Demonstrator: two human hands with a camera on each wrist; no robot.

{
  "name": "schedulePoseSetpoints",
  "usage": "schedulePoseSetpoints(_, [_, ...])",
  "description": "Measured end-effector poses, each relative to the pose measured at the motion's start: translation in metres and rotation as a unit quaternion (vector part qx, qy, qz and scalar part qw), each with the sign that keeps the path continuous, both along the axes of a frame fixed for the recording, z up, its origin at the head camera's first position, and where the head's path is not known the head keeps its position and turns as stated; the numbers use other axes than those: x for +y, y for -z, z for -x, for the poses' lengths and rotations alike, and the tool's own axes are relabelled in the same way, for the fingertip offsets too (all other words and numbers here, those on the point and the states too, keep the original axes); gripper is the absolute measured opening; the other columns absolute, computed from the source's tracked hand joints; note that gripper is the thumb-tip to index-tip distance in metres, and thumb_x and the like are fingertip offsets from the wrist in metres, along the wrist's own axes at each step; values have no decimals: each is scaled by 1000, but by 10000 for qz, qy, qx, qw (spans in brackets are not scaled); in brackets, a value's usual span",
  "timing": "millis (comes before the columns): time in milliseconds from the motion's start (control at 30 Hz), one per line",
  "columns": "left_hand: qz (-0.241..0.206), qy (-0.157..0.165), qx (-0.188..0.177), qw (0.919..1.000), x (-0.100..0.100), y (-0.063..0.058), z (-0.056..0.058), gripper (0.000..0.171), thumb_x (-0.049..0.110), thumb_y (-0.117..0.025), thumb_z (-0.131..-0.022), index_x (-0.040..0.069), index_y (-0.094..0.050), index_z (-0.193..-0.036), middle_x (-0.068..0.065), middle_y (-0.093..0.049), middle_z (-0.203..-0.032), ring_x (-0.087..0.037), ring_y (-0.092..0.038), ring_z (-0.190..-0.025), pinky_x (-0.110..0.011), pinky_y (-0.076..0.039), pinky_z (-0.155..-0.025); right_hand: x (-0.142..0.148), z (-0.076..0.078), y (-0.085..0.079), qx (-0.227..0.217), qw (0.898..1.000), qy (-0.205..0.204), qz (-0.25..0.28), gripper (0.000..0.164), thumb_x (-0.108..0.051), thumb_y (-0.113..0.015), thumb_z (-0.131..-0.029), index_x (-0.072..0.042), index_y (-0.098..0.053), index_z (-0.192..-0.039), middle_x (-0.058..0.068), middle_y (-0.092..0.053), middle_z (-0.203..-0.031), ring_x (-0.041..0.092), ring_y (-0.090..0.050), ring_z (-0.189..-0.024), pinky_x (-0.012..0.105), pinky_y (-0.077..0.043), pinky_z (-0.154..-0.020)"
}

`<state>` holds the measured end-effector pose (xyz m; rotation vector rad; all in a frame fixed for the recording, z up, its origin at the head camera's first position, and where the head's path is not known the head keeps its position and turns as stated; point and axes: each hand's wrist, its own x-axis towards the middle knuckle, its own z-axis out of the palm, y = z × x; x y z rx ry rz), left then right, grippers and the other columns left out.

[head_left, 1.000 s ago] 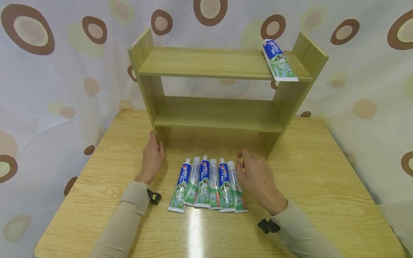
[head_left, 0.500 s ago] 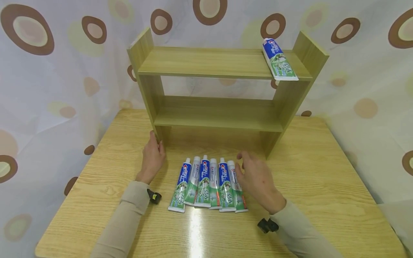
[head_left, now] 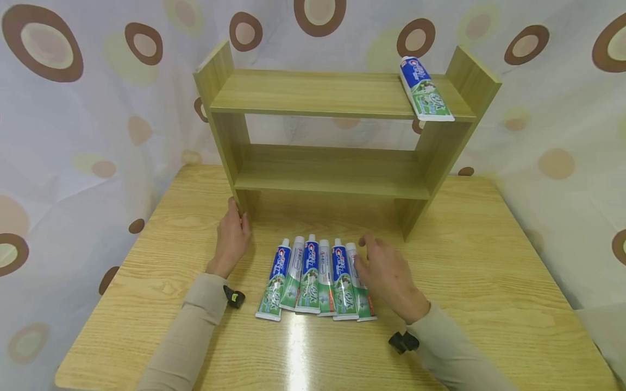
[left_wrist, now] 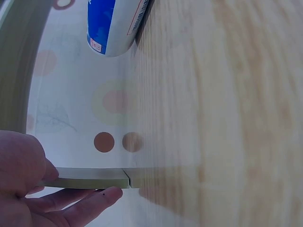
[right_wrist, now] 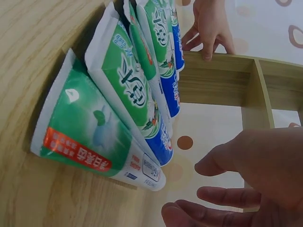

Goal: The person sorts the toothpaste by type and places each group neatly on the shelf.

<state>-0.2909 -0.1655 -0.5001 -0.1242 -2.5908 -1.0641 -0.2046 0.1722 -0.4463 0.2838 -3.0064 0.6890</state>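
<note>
My left hand (head_left: pixel 232 239) holds the lower left side panel of a wooden shelf (head_left: pixel 323 187); in the left wrist view the thumb and fingers (left_wrist: pixel 97 204) lie on opposite sides of the panel's edge. Several toothpaste tubes lie side by side on the table, caps toward the shelf. Blue-and-green tubes (head_left: pixel 310 279) alternate with silver-and-green ones (head_left: pixel 293 277). Close over the cap end of the rightmost silver-and-green tube (right_wrist: pixel 90 127) is my right hand (head_left: pixel 388 271), its fingers loosely bent and apart, with nothing between them.
Another blue-and-green toothpaste tube (head_left: pixel 425 92) lies at the right end of the top shelf board, its flat end jutting over the front edge. The wooden table (head_left: pixel 489 282) extends to both sides. A dotted curtain (head_left: pixel 562 119) hangs behind and beside it.
My right hand has shifted slightly left and down, nearer the rightmost silver-and-green toothpaste tube. The left hand stays at the shelf panel, and the tubes have not moved.
</note>
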Motion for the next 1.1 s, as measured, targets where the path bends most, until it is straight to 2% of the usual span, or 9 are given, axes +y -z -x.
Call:
schedulePoseSetpoints(67, [4,4,-3,10000,0,0,0,37,5,-44,-115,-10,-39,-148,-42,-66,-128,-51,-77,-98,-58,-64,-72,1,0,3,-127,9999,0,15,34,-15,-72,-102,2,-63,-131,9,-64,-82,13,-49,-51,21,-37,-44])
schedulePoseSetpoints(300, [-44,21,-26,10000,0,0,-1,42,5,-44,-115,-8,-36,-154,-42,-63,-139,-54,-76,-111,-61,-66,-80,1,-1,10,-300,9995,-27,-49,38,-16,-73,-102,4,-64,-134,6,-62,-78,12,-48,-51,20,-35,-44])
schedulePoseSetpoints(533, [-29,14,83,10000,0,0,0,43,5,-45,-115,-7,-36,-155,-41,-65,-135,-52,-76,-107,-60,-65,-78,1,-2,13,-349,9993,-30,-86,40,-17,-74,-102,4,-64,-134,4,-57,-76,11,-45,-48,19,-31,-43])
schedulePoseSetpoints(733, [-89,10,41,10000,-1,0,0,44,5,-45,-115,-7,-35,-156,-42,-62,-142,-54,-74,-116,-62,-65,-85,0,-4,16,-371,9992,-56,-103,40,-16,-74,-101,5,-64,-134,7,-60,-79,11,-45,-48,19,-31,-42])
schedulePoseSetpoints(933, [-115,-8,-107,9999,0,0,0,44,6,-44,-115,-7,-35,-156,-41,-62,-142,-53,-74,-116,-61,-65,-85,-1,-4,19,-481,9985,-42,-244,43,-17,-78,-99,3,-64,-134,13,-70,-91,13,-50,-52,20,-33,-44])
schedulePoseSetpoints(1100, [-65,-42,-102,9999,-1,0,0,42,6,-44,-115,-7,-37,-154,-41,-65,-135,-52,-76,-109,-60,-65,-81,-3,-5,20,-635,9976,-51,-261,43,-17,-79,-98,3,-64,-133,22,-76,-110,17,-60,-64,25,-45,-50])
